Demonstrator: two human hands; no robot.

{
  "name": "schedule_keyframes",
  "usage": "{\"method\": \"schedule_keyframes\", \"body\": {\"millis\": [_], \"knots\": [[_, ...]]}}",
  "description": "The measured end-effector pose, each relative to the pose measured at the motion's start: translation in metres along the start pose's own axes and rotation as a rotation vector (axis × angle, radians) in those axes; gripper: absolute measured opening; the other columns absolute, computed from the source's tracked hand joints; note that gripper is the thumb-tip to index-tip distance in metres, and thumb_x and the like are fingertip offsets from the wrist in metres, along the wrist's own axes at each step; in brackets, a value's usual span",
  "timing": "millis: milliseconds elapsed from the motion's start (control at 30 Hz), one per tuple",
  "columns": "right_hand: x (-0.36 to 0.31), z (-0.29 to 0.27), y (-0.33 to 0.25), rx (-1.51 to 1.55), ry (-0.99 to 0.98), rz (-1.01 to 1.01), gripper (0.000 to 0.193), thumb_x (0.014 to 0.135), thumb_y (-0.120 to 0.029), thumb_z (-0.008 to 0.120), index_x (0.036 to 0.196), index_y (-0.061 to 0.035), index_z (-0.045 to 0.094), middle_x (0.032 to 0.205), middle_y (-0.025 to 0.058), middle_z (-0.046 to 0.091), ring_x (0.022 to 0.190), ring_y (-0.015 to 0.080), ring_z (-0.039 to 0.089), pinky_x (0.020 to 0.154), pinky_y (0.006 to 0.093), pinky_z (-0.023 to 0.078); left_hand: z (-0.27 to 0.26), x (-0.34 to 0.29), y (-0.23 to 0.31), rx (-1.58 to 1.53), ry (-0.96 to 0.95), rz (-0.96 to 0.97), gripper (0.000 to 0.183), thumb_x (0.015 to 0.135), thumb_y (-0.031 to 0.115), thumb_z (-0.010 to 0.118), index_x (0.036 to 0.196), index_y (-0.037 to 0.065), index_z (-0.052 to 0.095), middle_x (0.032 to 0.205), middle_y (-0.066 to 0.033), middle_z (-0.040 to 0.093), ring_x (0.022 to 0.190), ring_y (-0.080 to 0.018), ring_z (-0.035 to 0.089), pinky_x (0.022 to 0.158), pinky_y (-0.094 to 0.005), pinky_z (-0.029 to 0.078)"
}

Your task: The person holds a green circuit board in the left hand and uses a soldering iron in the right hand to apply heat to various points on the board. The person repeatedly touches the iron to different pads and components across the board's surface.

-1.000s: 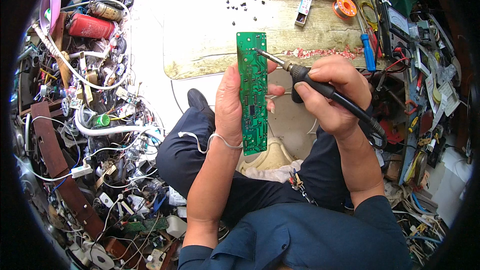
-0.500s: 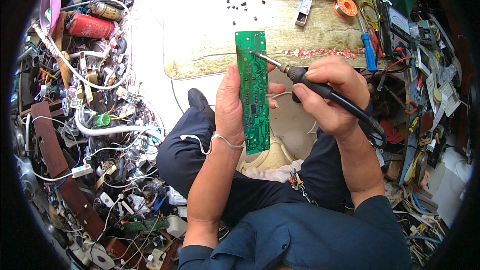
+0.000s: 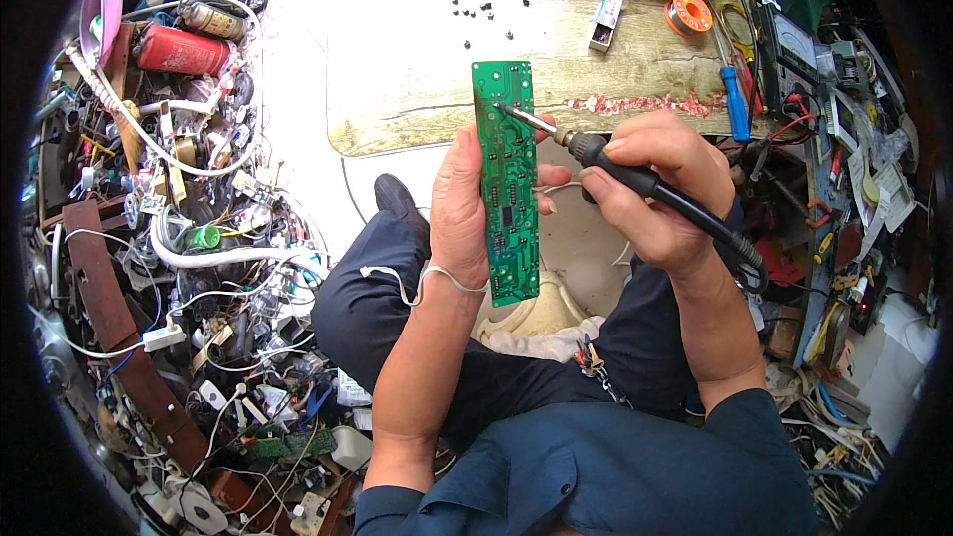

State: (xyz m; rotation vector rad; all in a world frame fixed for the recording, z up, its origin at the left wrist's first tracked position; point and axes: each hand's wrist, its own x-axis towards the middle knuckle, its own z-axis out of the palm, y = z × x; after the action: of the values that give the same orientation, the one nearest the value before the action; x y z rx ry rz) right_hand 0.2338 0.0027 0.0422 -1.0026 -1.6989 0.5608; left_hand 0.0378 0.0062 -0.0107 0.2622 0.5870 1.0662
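A long green circuit board [image 3: 509, 228] is held upright in my left hand [image 3: 459, 208], thumb along its left edge and fingertips showing past its right edge. My right hand [image 3: 667, 194] grips a soldering iron [image 3: 635, 171] by its black handle. The iron's metal tip meets the board near its upper end, or hovers just over it; I cannot tell which. A white cord loops round my left wrist. Several small black parts [image 3: 486, 7] lie on the wooden table [image 3: 417, 89] beyond the board.
On the table are a small open box [image 3: 606, 20], an orange solder spool [image 3: 687, 14], a blue-handled screwdriver [image 3: 734, 104] and an analogue meter [image 3: 789, 45]. Heaped electronic scrap [image 3: 228, 337] fills the left side, with a red cylinder [image 3: 184, 50] on it. More clutter and cables stand at right.
Barely anything differs. The whole view has shifted very slightly; both hands, the board and the iron keep nearly the same pose.
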Motion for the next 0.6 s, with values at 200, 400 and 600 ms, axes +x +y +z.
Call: {"method": "schedule_keyframes", "body": {"millis": [200, 400, 600], "knots": [[0.0, 0.0002, 0.0004, -0.022, 0.002, -0.014, 0.032, 0.075, 0.002, 0.08, 0.102, -0.0041, 0.063, 0.084, 0.0134, 0.068, 0.073, 0.0274, 0.068, 0.069, 0.0363, 0.056, 0.0047, 0.0011, 0.0001, 0.069, 0.019, 0.075, 0.042, 0.108, 0.044, 0.047, 0.133, 0.01, 0.047, 0.119, -0.0184, 0.065, 0.085, -0.0312, 0.075, 0.06, -0.0327, 0.064], [-0.0003, 0.0028, -0.0015, -0.026, 0.018, 0.004, 0.031, 0.074, 0.003, 0.08, 0.101, -0.0037, 0.065, 0.084, 0.0137, 0.07, 0.074, 0.0275, 0.07, 0.068, 0.0359, 0.057, 0.0082, 0.0011, 0.0004, 0.072, 0.04, 0.1, 0.038, 0.108, 0.042, 0.048, 0.132, 0.013, 0.046, 0.117, -0.0194, 0.066, 0.085, -0.033, 0.076, 0.059, -0.0337, 0.064], [0.0007, 0.0032, -0.0011, -0.037, 0.022, -0.008, 0.03, 0.073, 0.002, 0.08, 0.099, -0.0035, 0.066, 0.083, 0.0137, 0.07, 0.073, 0.0277, 0.071, 0.069, 0.036, 0.057, 0.0083, 0.0012, 0.0001, 0.093, 0.04, 0.115, 0.04, 0.109, 0.042, 0.047, 0.136, 0.014, 0.044, 0.12, -0.02, 0.066, 0.086, -0.0328, 0.076, 0.059, -0.0331, 0.064]]}}
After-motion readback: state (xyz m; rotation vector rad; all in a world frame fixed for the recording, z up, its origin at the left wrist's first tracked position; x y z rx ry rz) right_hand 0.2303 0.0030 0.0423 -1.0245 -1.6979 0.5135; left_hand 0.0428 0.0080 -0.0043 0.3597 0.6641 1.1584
